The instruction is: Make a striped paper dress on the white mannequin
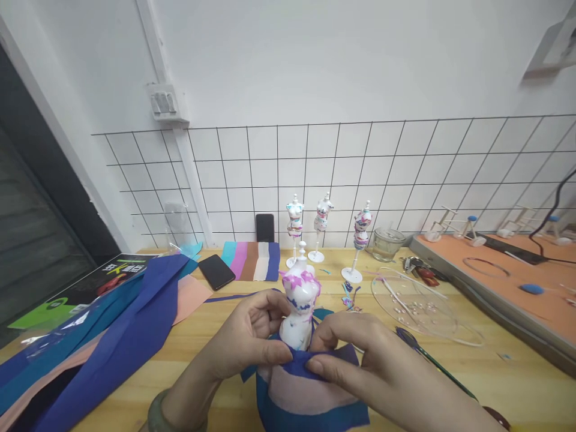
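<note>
A small white mannequin torso (299,300) with pink and blue trim stands between my hands at the table's near middle. My left hand (249,339) pinches a blue fabric piece (310,405) against the torso's waist from the left. My right hand (360,354) pinches the same blue fabric from the right, thumb on its top edge. The fabric fans out below the torso like a skirt, blue with a pink panel.
Three dressed mini mannequins (320,225) stand on stands at the back. Long blue and pink fabric strips (121,336) lie left, a black phone (216,271) and colour swatches (252,261) behind. A clear plate (414,303), scissors (427,357), a glass jar (387,243) and an orange board (508,276) are right.
</note>
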The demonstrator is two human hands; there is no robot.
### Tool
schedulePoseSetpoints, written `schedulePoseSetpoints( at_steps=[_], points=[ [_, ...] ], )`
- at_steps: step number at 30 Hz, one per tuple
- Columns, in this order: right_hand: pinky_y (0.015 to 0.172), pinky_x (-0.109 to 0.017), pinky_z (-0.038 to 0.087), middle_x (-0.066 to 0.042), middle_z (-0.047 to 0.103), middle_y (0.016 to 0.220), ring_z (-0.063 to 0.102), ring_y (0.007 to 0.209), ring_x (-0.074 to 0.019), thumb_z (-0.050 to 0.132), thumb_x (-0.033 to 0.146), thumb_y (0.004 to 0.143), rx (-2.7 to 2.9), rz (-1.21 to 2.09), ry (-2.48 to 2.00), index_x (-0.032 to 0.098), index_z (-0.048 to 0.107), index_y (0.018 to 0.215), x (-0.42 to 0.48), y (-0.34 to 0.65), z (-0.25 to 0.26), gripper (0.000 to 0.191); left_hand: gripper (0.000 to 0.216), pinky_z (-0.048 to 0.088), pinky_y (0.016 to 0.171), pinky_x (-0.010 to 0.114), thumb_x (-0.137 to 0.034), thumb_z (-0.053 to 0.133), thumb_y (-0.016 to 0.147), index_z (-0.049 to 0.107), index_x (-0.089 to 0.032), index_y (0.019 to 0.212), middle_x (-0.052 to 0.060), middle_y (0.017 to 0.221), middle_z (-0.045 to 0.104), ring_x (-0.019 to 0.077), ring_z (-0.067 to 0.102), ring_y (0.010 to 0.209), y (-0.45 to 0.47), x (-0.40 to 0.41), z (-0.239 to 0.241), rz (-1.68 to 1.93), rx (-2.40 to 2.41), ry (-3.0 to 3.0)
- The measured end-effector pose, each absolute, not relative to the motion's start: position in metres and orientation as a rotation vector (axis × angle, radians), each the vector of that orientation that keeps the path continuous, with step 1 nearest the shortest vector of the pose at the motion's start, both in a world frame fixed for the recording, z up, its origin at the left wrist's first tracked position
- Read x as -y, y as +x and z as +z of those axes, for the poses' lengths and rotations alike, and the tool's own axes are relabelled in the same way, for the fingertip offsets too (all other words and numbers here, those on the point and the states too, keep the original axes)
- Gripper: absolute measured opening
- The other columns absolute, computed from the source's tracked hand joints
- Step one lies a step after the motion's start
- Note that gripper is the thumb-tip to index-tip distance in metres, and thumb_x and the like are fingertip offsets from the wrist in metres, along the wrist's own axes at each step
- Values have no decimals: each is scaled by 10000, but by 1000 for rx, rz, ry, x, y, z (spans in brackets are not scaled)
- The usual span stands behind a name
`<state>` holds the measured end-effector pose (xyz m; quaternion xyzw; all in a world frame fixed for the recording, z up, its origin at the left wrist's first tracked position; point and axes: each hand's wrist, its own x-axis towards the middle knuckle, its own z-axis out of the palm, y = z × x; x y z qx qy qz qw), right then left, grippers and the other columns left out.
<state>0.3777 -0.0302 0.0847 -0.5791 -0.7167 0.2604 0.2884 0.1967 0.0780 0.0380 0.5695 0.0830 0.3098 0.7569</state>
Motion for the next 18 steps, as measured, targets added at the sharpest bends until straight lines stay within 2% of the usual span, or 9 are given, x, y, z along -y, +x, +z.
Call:
schedulePoseSetpoints(
  at_steps=[3,12,18],
  points=[
    [590,-205,394,51,622,718,549,671,-112,590,285,851,1924,714,-1531,234,613,744,29,379,84,120,422,443,717,234,-175,841,559,584,-160,893,19,877,570,150,568,851,196,-77,39,669,-197,1244],
    [622,-207,400,58,642,753,567,706,-112,606,264,857,1947,622,-1475,251,644,776,29,380,83,91,427,444,779,262,-171,838,558,579,-173,898,26,922,556,185,560,940,194,-77,36,664,-213,1269],
    [587,-205,386,54,617,714,542,662,-105,592,269,864,1944,576,-1472,234,628,746,28,380,83,128,428,446,738,254,-191,828,579,545,-179,900,11,858,566,146,574,816,195,-75,38,638,-186,1243]
  ],
)
